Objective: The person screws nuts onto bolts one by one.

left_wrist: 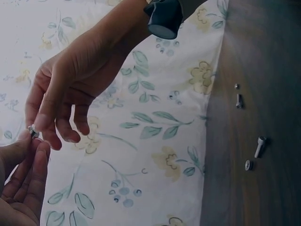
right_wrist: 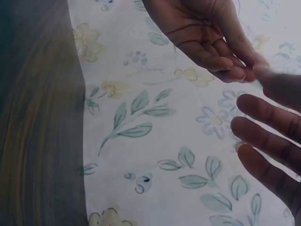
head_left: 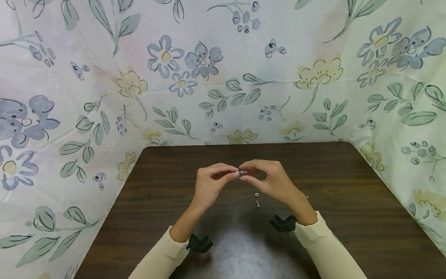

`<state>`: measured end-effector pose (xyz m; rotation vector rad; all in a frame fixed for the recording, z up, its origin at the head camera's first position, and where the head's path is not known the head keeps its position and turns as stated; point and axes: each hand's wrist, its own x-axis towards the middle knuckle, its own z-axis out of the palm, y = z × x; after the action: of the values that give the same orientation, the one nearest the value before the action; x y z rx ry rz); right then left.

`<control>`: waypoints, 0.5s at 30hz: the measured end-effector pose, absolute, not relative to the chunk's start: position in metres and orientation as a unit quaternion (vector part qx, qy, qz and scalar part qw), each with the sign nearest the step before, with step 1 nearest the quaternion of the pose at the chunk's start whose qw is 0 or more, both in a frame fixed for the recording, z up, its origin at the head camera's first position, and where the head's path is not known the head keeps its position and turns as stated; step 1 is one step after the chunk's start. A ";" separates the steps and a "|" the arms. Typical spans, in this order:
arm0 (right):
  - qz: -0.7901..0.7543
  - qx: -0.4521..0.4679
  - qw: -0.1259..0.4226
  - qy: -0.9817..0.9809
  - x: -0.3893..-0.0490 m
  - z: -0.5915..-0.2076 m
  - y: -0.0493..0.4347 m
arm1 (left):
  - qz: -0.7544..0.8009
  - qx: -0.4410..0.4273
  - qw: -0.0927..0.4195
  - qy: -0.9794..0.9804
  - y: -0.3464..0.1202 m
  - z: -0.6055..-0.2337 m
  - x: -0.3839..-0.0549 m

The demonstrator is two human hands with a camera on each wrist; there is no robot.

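A small metal bolt (head_left: 245, 172) with a nut (head_left: 240, 171) on it is held up above the dark table, lying roughly sideways. My left hand (head_left: 210, 182) pinches its left end between thumb and index finger. Meeting it from the right, my right hand (head_left: 275, 180) has thumb and index fingertips about the nut, while its other fingers (right_wrist: 263, 113) spread loosely in the right wrist view. In the left wrist view the hardware (left_wrist: 33, 132) is partly covered by both hands' fingertips.
On the table (head_left: 167, 201), a loose nut (head_left: 256, 195) and bolt (head_left: 258, 204) lie below the hands. Another bolt (left_wrist: 239, 101) and nut (left_wrist: 236, 86) show in the left wrist view. Floral cloth (head_left: 223, 97) hangs behind and at the sides.
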<state>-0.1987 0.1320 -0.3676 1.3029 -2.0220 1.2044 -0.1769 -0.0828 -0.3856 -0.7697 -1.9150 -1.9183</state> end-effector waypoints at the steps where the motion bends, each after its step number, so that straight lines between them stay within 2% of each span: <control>1: 0.436 0.475 0.225 -0.731 -0.199 -0.368 0.132 | -0.672 -0.270 0.161 -0.670 -0.083 -0.385 -0.177; 15: 0.425 0.478 0.232 -0.733 -0.201 -0.372 0.130 | -0.676 -0.267 0.151 -0.670 -0.082 -0.386 -0.176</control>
<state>-0.2008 0.1298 -0.3717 1.3129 -2.0149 1.1674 -0.1763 -0.0815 -0.3862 -0.7664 -1.9247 -1.9393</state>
